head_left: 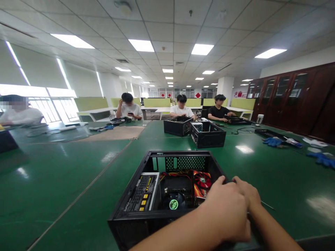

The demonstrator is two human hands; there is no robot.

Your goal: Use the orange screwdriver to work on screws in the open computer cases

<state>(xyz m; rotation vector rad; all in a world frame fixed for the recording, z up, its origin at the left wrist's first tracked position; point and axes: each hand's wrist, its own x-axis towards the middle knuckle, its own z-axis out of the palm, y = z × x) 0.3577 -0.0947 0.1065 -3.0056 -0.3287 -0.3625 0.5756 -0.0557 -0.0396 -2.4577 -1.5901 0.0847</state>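
Observation:
An open black computer case (136, 205) lies on the green table (65, 181) right in front of me. Inside it are a power supply (143, 191), a fan with a green light (173, 204) and a red graphics card (202, 181). Both my hands meet at the case's right rim. My left hand (225, 212) is curled, with its thumb on the rim, and it covers part of my right hand (248, 193). The right hand's fingers are closed too. A thin grey rod (268, 206) sticks out to the right beside its wrist. What the left fingers grip is hidden.
Two more open black cases (208, 134) (178, 125) stand further back on the table. Blue gloves (273, 141) (323, 158) and papers lie at the right. Several people sit at the far side, one at the left edge. Dark wooden cabinets (295, 97) line the right wall.

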